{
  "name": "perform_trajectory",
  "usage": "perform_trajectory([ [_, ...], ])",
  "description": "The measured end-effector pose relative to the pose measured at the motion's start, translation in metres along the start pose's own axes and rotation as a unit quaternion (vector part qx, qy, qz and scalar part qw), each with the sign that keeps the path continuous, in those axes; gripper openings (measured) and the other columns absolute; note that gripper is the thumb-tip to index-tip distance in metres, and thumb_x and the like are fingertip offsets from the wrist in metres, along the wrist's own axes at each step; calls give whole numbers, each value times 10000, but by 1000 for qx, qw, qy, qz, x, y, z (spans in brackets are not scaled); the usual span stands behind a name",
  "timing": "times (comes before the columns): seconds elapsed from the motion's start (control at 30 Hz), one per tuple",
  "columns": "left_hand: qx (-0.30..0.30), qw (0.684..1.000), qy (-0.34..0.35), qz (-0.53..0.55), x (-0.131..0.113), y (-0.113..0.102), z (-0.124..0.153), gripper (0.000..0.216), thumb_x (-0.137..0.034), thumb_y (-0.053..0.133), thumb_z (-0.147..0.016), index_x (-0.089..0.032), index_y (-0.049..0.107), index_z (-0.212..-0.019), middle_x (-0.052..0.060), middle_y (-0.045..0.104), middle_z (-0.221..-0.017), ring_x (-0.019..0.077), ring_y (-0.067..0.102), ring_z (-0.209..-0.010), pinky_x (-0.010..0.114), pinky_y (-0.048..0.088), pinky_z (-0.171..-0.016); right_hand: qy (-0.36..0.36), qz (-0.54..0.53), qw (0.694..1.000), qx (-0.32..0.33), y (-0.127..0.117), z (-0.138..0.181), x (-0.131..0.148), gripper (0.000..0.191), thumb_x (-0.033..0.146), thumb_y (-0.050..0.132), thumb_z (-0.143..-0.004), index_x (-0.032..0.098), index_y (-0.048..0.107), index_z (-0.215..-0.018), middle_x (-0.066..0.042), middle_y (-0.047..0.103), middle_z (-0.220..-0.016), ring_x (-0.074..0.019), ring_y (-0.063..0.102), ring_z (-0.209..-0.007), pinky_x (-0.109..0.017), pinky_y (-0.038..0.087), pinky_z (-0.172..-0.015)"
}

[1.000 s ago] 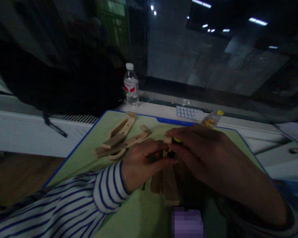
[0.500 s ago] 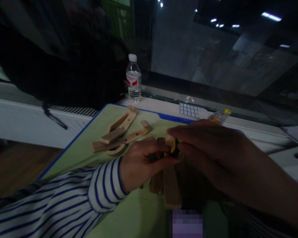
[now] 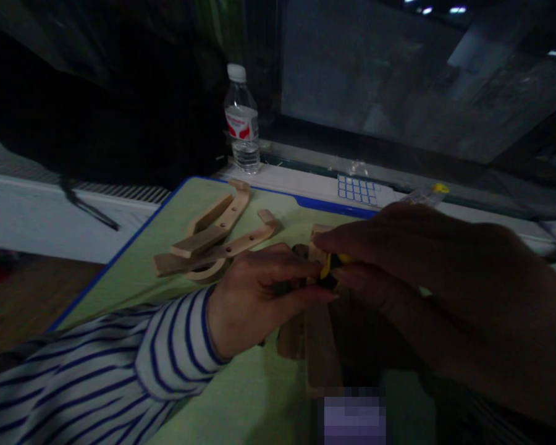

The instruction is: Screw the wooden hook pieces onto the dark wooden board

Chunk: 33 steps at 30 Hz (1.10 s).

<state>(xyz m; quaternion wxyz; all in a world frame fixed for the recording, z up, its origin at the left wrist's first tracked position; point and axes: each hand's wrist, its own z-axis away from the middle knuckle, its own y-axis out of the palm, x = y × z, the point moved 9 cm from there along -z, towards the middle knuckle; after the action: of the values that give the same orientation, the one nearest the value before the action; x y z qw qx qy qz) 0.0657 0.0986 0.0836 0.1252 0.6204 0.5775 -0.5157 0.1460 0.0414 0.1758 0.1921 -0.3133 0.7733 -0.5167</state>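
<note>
Wood, pale and unfinished, sits at the centre of my view: a few flat wooden slats [image 3: 322,346] lie on a green mat [image 3: 134,259] on the counter [image 3: 306,182], running toward me. Both hands meet over their far end. The right hand [image 3: 426,278] is closed around a small yellow-and-black tool [image 3: 330,270], fingertips bunched at its head. The left hand [image 3: 254,296], in a blue-striped sleeve [image 3: 97,383], has thumb and forefinger pinched together right against the tool's tip.

My judgement of the risks: the grip is small and crowded, so the tool could skid off its seat and jab the left fingertips touching it. Neither hand appears to press the slats down, so a push could slide them on the mat. A pile of curved wooden pieces [image 3: 208,241] lies just beside the left wrist, and a sweep of the sleeve could scatter them.

Much is hard to read. The scene is dim, and the right hand covers the tool's shaft and the spot where it meets the wood. I cannot tell what the left fingers pinch, if anything. A pixelated purple patch [image 3: 354,420] hides the near end of the slats. Behind, a water bottle [image 3: 241,120] stands upright at the counter's back edge, well apart from the hands. A yellow-capped tube [image 3: 426,193] peeks over the right knuckles, mostly hidden.
</note>
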Motion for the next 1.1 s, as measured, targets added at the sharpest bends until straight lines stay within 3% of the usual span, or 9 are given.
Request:
perform_trajectory([
  [0.17,14,1000,17,6,-1,2,0,107,-288,637,-806,-216,715,-808,-7,669,-720,107,629,-654,209,509,-602,6,3,1000,6,1,0,-1,208,181,457,-901,264,585,-1044,42,674,-1030,-152,628,-890,-248,491,-777],
  [0.53,60,998,12,17,-3,8,-2,136,-226,600,-825,-193,706,-746,2,668,-779,114,624,-750,219,501,-704,11,15,1000,13,4,-3,-2,155,215,430,-931,252,574,-974,35,683,-934,-141,629,-804,-253,469,-714],
  [0.73,68,997,6,27,-3,8,-2,157,-211,586,-821,-207,695,-708,1,669,-756,123,623,-728,220,491,-681,30,12,999,29,5,-2,-3,153,199,448,-906,244,586,-954,3,695,-973,-174,638,-814,-297,479,-677],
  [1.1,103,994,33,26,-2,12,-2,166,-246,545,-859,-196,703,-868,16,676,-785,126,625,-739,229,493,-698,43,29,998,26,7,-4,-2,147,192,507,-878,204,604,-988,-18,704,-923,-192,625,-714,-340,464,-621],
])
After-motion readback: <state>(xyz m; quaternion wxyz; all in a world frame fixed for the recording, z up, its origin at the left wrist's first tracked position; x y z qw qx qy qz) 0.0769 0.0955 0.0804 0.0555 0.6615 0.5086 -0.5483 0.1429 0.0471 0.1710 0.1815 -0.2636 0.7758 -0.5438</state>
